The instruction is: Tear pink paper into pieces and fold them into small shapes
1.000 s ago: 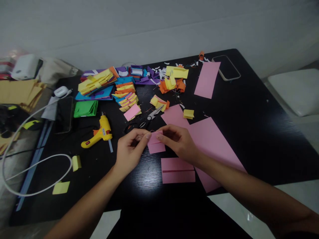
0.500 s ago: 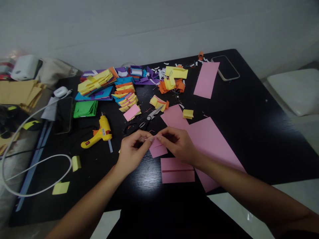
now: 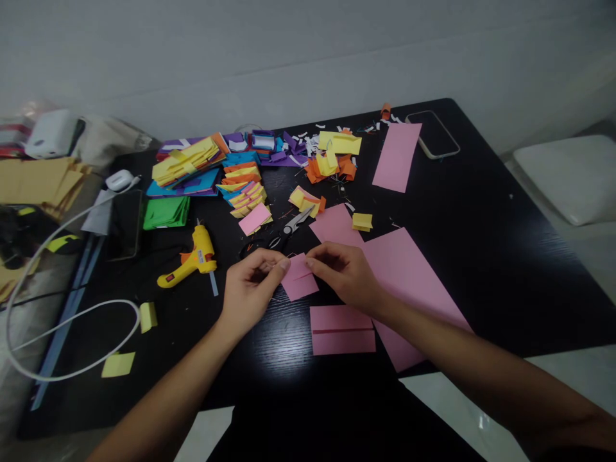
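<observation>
Between my hands is a small pink piece of paper (image 3: 299,282) with a crease across it. My left hand (image 3: 255,282) pinches its left edge between thumb and fingers. On the opposite edge, my right hand (image 3: 344,273) pinches it the same way. Just below lies a folded pink paper (image 3: 343,340) with a dark slit along its middle. A large pink sheet (image 3: 414,282) runs under my right forearm, and a smaller pink sheet (image 3: 337,224) lies beyond my right hand. Scissors (image 3: 293,228) with black handles rest behind my left hand, the handles partly hidden.
A yellow glue gun (image 3: 195,260) lies left of my hands. Folded coloured papers (image 3: 243,186), a green stack (image 3: 166,212) and paper scraps (image 3: 332,163) cover the back. A phone (image 3: 436,135) sits far right by a pink strip (image 3: 397,157). A white cable (image 3: 72,378) loops at left.
My hands have moved slightly apart, and the small pink paper between them shows more of its surface. My fingers covered its upper part before. The things on the table stay in place.
</observation>
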A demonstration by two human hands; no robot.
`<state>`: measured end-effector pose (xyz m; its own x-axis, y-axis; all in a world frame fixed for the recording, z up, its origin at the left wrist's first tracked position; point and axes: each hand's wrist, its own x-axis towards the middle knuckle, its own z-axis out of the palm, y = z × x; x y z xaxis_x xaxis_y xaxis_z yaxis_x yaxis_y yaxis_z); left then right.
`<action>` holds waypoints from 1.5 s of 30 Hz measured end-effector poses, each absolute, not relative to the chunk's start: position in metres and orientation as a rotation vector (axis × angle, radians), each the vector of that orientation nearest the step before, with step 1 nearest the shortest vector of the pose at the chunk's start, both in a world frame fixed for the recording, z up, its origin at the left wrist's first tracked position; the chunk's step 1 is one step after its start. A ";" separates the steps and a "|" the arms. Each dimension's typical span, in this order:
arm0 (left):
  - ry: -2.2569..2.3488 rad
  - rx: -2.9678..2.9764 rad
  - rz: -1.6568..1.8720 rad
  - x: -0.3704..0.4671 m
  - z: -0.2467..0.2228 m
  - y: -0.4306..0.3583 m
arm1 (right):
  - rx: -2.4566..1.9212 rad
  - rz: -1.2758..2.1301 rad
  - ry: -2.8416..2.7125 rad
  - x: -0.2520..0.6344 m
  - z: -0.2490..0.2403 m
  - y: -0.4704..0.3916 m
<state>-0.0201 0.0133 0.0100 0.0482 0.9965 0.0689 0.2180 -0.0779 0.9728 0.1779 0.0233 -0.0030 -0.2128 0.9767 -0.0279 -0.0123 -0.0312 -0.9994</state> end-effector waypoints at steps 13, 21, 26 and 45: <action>1.232 1.263 1.180 -0.017 0.008 0.019 | -1.058 1.551 -1.165 0.179 -0.010 0.030; 1.224 1.559 1.103 -0.021 -0.006 0.015 | -1.073 1.267 -1.392 0.178 -0.008 0.024; 1.265 1.599 1.091 -0.022 -0.003 0.016 | -1.119 1.210 -1.449 0.179 -0.007 0.023; 1.267 1.403 1.062 -0.019 0.007 0.018 | -1.091 1.387 -1.227 0.176 -0.010 0.024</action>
<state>-0.0193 0.0177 0.0068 0.0911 0.9958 0.0120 0.1859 -0.0288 0.9821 0.1765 0.0238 -0.0103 -0.1483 0.9885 -0.0292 -0.0920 -0.0432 -0.9948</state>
